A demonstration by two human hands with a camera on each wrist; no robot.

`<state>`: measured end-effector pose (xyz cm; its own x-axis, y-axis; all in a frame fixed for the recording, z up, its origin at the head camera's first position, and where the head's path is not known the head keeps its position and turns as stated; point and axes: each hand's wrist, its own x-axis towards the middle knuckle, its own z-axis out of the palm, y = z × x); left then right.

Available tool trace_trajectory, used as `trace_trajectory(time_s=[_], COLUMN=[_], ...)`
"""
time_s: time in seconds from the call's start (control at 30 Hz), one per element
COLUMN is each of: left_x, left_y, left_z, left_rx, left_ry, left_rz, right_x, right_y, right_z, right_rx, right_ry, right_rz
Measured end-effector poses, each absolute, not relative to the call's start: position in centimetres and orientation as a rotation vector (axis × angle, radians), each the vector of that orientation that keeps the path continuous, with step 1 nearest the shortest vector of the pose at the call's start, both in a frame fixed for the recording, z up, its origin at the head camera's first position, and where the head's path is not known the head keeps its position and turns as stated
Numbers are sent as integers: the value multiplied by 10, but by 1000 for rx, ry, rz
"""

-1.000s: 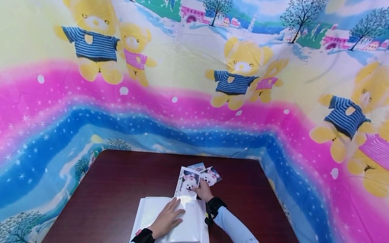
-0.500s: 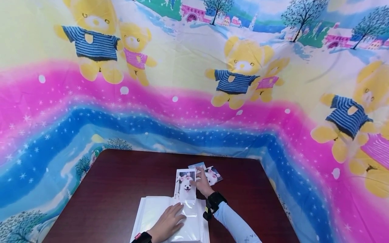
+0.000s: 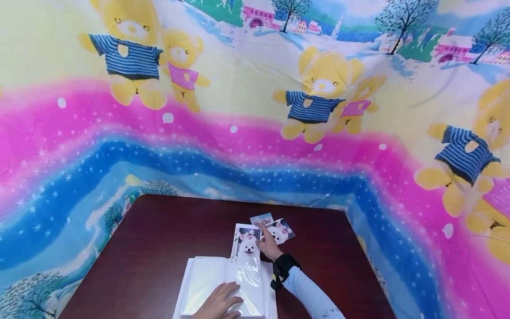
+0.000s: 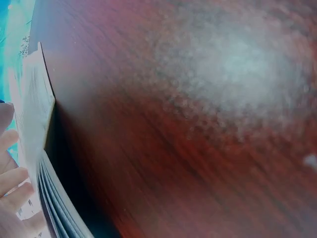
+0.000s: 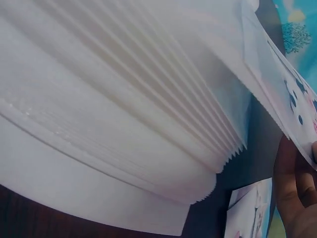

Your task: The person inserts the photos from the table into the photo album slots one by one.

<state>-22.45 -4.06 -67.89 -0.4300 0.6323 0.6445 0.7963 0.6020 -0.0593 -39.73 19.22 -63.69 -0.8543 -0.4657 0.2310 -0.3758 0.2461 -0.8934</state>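
Observation:
A white photo album (image 3: 201,283) lies spread on the dark table, its clear sleeves shining. A photo of a white dog with pink flowers (image 3: 248,248) stands out beyond the right page's far edge, its lower part under the clear sleeve. My right hand (image 3: 269,245) pinches this photo by its right edge; the right wrist view shows the fingers (image 5: 287,173) beneath it and the thumb at the edge. Lower down, my left hand (image 3: 219,303) rests on the pages with relaxed fingers. In the left wrist view, several fingers (image 4: 15,181) lie over the album's page stack (image 4: 59,198).
Behind my right hand, a second dog photo (image 3: 282,229) and a bluish photo (image 3: 260,218) overlap on the table (image 3: 159,235). A printed bear curtain (image 3: 247,146) hangs round the table's far and side edges.
The dog photo has straightened and slid nearer, its lower part now under the sleeve. My left hand has moved down the page toward me. The right hand still holds the photo's right side.

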Motion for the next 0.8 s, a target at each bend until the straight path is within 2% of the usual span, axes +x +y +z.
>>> trace_trajectory(time_s=[0.17,0.53,0.8], left_x=[-226,-233,-236], left_y=[-39,-40,-39], left_z=[-682,-688,-693], left_rx=[-1129,-1178,-1175], left_ry=[-2172,-2074,-2041], left_rz=[-360,-420,-422], right_x=[-396,-357,-355], right_y=[195,185,187], right_z=[-637,-581,-589], right_rx=[-828,-713,-655], right_ry=[2391,2375,2399], right_rz=[-1687,-1587,-1549])
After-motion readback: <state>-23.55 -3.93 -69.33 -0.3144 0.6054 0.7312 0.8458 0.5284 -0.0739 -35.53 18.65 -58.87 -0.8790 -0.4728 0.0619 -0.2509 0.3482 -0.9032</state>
